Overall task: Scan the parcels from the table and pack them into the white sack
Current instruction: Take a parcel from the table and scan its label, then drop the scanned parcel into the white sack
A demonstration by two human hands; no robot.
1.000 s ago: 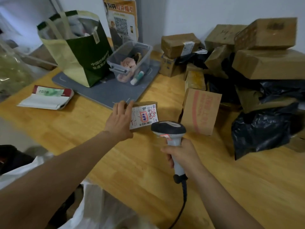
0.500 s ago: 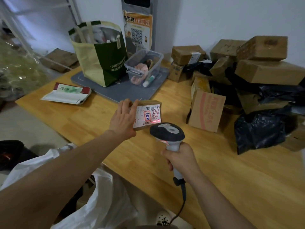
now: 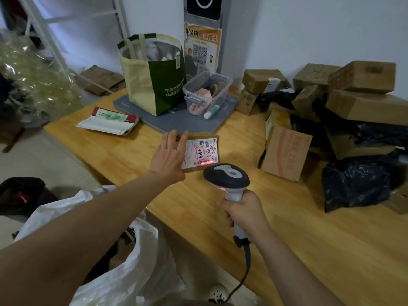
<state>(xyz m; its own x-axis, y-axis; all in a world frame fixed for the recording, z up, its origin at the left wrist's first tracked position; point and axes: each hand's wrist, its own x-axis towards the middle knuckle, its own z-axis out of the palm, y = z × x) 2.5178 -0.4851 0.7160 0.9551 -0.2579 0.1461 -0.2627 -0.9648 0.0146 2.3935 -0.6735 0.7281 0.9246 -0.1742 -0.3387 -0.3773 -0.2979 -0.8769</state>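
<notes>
Over the wooden table [image 3: 287, 228], a cardboard heap [image 3: 362, 107] at two o'clock. Centre: left grip [image 3: 169, 155] clasps the small brown cardboard parcel [image 3: 202, 152] by its left edge; right grip [image 3: 245, 212] wraps the black-and-grey handheld scanner [image 3: 226, 175]. Looks light and stiff, so hold the edges. The white plastic sack [image 3: 123, 268] sits at seven o'clock.

One brown parcel [image 3: 199, 151], one scanner [image 3: 226, 175] and one white sack [image 3: 132, 261] are near. Far on the counter [image 3: 287, 217] are one green tote [image 3: 154, 85], one clear bin [image 3: 220, 93] and one flat mailer [image 3: 108, 122]. To the right are at least eight cardboard boxes [image 3: 362, 77] and two black bags [image 3: 357, 184].
</notes>
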